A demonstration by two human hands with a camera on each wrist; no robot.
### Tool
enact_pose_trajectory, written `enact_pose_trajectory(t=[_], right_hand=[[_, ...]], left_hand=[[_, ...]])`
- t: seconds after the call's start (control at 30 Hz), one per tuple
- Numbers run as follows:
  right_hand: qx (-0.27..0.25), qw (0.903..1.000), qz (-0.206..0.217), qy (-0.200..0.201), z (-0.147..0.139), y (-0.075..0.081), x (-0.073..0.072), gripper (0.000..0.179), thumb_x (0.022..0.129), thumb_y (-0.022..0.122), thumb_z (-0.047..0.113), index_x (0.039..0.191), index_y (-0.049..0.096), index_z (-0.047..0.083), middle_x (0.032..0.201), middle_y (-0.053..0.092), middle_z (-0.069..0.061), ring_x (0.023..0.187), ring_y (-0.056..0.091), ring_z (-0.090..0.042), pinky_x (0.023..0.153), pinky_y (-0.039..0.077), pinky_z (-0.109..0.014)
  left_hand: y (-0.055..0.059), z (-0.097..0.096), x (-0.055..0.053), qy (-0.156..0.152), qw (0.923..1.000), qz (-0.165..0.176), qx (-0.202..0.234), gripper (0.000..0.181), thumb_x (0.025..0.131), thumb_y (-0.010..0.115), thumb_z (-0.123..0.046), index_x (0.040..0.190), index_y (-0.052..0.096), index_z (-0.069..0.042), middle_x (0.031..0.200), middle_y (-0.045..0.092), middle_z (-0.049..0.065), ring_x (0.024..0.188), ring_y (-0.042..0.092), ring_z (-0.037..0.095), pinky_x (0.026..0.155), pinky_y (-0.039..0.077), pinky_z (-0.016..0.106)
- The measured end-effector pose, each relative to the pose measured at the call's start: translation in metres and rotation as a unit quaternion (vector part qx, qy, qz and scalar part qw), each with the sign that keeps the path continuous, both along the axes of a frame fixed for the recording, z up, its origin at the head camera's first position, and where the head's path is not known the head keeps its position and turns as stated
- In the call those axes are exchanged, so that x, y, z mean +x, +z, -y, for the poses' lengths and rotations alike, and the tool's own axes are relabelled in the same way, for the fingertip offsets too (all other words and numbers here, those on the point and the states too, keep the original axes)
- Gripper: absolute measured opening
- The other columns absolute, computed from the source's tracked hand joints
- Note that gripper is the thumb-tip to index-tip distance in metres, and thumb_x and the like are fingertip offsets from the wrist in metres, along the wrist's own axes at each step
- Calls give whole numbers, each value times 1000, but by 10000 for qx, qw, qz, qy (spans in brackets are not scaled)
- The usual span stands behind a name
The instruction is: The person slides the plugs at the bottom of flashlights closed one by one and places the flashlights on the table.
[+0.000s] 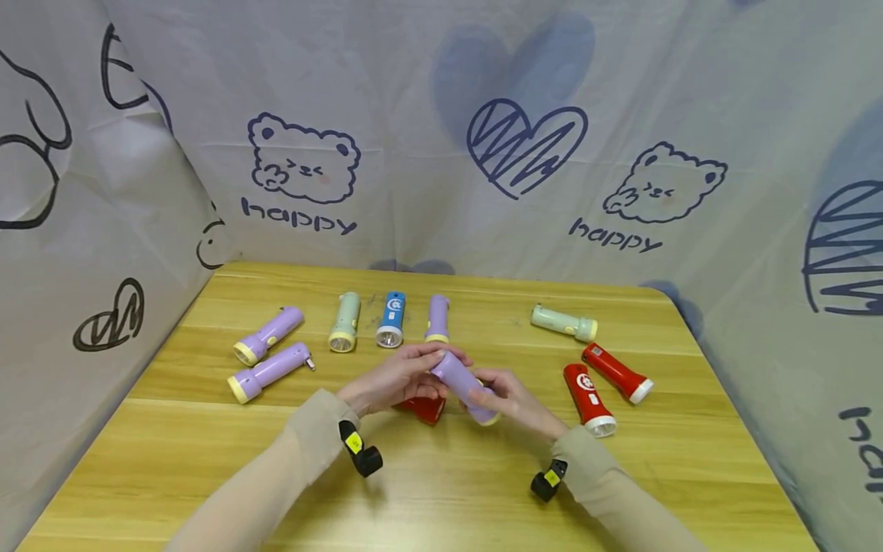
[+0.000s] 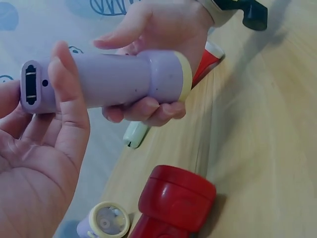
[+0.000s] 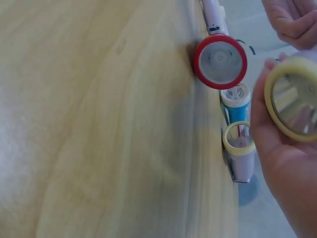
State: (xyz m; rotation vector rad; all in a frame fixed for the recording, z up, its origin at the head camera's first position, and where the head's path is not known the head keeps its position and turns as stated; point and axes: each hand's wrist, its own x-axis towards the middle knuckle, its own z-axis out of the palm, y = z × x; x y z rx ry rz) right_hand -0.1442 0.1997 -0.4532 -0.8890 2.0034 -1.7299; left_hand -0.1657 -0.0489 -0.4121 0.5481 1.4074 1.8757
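Note:
Both hands hold one purple flashlight point(image 1: 464, 383) with a cream rim above the middle of the table. My left hand point(image 1: 402, 376) pinches its tail end, where the left wrist view shows a slot with metal contacts and a small hole. Around the head end curl the fingers of my right hand point(image 1: 516, 400), the thumb on the opposite side. The right wrist view shows its lens point(image 3: 299, 101) within the cream rim. Below the left hand lies a red flashlight point(image 1: 429, 411), partly hidden. Another purple flashlight point(image 1: 438, 317) lies just behind the hands.
To the left lie two purple flashlights point(image 1: 272, 372). A green flashlight point(image 1: 345, 322) and a blue one point(image 1: 392, 318) are at the back. On the right are another green flashlight point(image 1: 562, 322) and two red ones point(image 1: 586, 395). A printed cloth point(image 1: 414, 153) hangs behind the wooden table point(image 1: 172, 460).

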Motion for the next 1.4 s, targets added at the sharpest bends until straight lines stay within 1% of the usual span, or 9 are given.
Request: enact_pose_trajectory(t=[0.13, 0.3, 0.4, 0.67, 0.9, 1.03, 1.13, 1.2, 1.4], right_hand=[[-150, 9983, 516, 227, -1, 3, 2, 48, 102, 56, 22, 130, 52, -16, 112, 57, -47, 95, 68, -9, 86, 56, -23], [-89, 9946, 969, 353, 1, 8, 6, 47, 101, 55, 15, 135, 46, -17, 117, 55, -48, 98, 69, -14, 89, 57, -24], [147, 9948, 968, 290, 3, 9, 9, 50, 101, 58, 16, 139, 45, -14, 120, 56, -46, 100, 69, -16, 90, 57, -24], [562, 9950, 817, 83, 8, 12, 14, 54, 100, 62, 15, 143, 44, -10, 126, 58, -41, 104, 68, -12, 90, 56, -22], [750, 9891, 1227, -309, 7, 7, 13, 58, 98, 62, 20, 145, 44, -9, 130, 59, -35, 100, 65, -7, 89, 55, -22], [499, 9814, 1802, -443, 8, 4, 13, 61, 99, 61, 22, 145, 41, -13, 130, 58, -35, 99, 66, -10, 89, 58, -31], [79, 9724, 2271, -530, 9, 4, 13, 67, 99, 61, 22, 148, 34, -15, 135, 53, -33, 106, 65, -14, 97, 58, -39], [-148, 9664, 2486, -634, 10, 4, 11, 69, 99, 61, 21, 149, 30, -15, 135, 53, -28, 109, 63, -15, 101, 57, -41], [-244, 9587, 2605, -1116, 12, 8, -1, 66, 99, 57, 18, 149, 29, -16, 134, 51, -23, 106, 61, -14, 100, 57, -38]], left_hand=[[2, 0, -3, 268, 9994, -1, -203, 45, 111, 37, -22, 146, 42, 4, 133, 67, 4, 80, 70, 9, 75, 59, 21], [4, -1, -7, 629, 9965, 2, -543, 48, 111, 35, -25, 149, 41, 4, 147, 55, 23, 73, 68, 5, 69, 57, 19], [4, -1, -8, 754, 9948, 44, -678, 47, 111, 34, -26, 149, 44, 1, 149, 50, 27, 71, 66, 4, 68, 56, 18], [4, -5, -9, 1093, 9887, -23, -1030, 46, 110, 37, -26, 148, 46, -1, 139, 57, 23, 71, 65, 5, 72, 56, 20], [6, -9, -10, 1433, 9789, -646, -1304, 46, 109, 42, -24, 149, 45, -2, 148, 52, 21, 82, 66, 9, 81, 57, 23], [5, -5, -12, 1540, 9671, -1220, -1619, 44, 109, 43, -24, 148, 46, -4, 151, 50, 20, 99, 69, 25, 92, 59, 38], [2, -1, -12, 1576, 9517, -1862, -1864, 43, 109, 43, -22, 146, 47, -2, 149, 51, 22, 109, 67, 39, 97, 57, 48], [2, 1, -10, 1597, 9354, -2336, -2120, 41, 108, 44, -20, 145, 48, -2, 147, 53, 21, 111, 65, 43, 96, 57, 51], [1, 7, -5, 1716, 8610, -3620, -3133, 39, 107, 48, -19, 142, 53, -5, 143, 59, 14, 110, 65, 30, 95, 56, 44]])
